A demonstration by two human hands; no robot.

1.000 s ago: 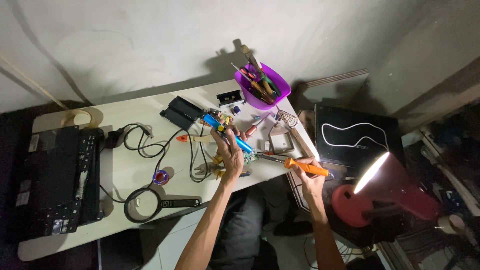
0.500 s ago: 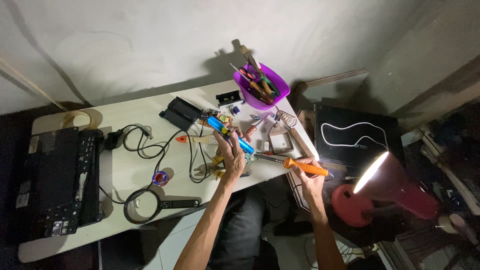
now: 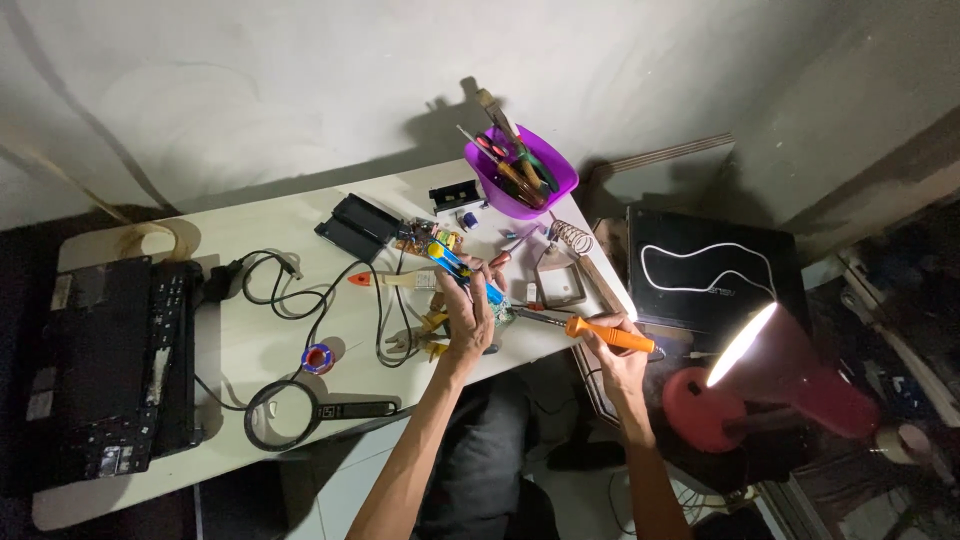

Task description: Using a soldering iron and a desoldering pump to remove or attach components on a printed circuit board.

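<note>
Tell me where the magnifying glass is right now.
In the head view, the magnifying glass lies near the front edge of the white table, left of the left hand, just below a small solder spool.

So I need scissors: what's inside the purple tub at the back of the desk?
The purple tub holds upright tools: a pale-handled brush and red, green and orange handles. Their lower ends are hidden, so scissors can't be confirmed.
</note>
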